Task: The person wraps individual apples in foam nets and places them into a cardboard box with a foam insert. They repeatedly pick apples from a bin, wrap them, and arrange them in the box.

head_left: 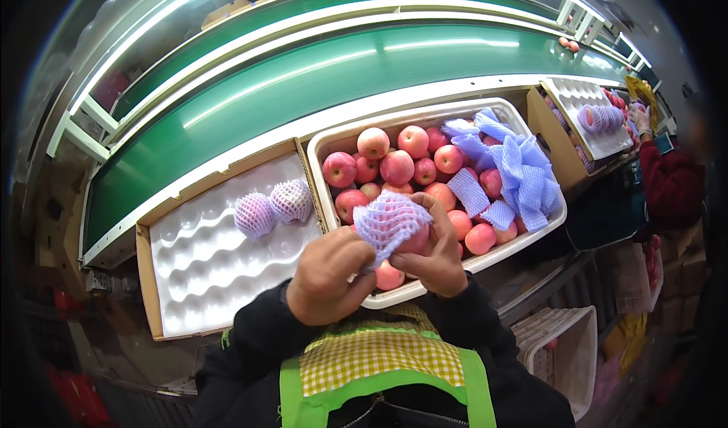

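Observation:
Between my hands is an apple (415, 243), partly covered by a lilac foam net sleeve (389, 223). My left hand (331, 275) pinches the lower left end of the sleeve. My right hand (440, 257) wraps round the apple from the right. Both are above the near edge of a white plastic crate (331, 141) full of red apples (397, 168). Flat lilac foam sleeves (525, 178) lie heaped on the crate's right side. To the left, a cardboard box (144, 276) has a white moulded tray (205, 265) inside, where two sleeved apples (273, 206) sit in the upper right.
A green conveyor belt (303, 87) runs beyond the crate and box, with a few apples (568, 44) at its far right. Another tray (580, 94) in a box stands at right, near a person in a dark red sleeve (671, 181). An open white crate (576, 344) stands lower right.

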